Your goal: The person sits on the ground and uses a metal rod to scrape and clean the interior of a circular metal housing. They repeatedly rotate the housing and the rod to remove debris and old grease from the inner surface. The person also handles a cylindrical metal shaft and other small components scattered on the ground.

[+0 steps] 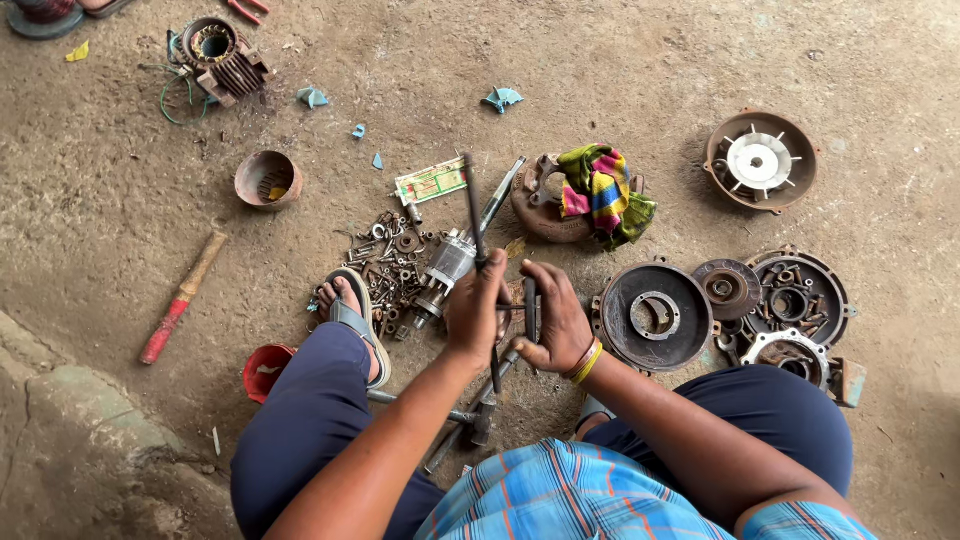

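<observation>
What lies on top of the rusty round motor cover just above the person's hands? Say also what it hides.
A crumpled multicoloured cloth lies on the rusty motor cover, draped over its right side. The cover's left rim and part of its centre show; whatever sits beneath the cloth cannot be seen.

A small rectangular card or flattened packet (431, 182) is lying on the dirt floor, just beyond the scatter of bolts and nuts (385, 262) — it is showing a pale face with green borders and a touch of red print. It is sitting tilted, its right end touching a long dark rod (472, 200). Its printing is too small to make out — no other label, sign or screen is showing.
</observation>
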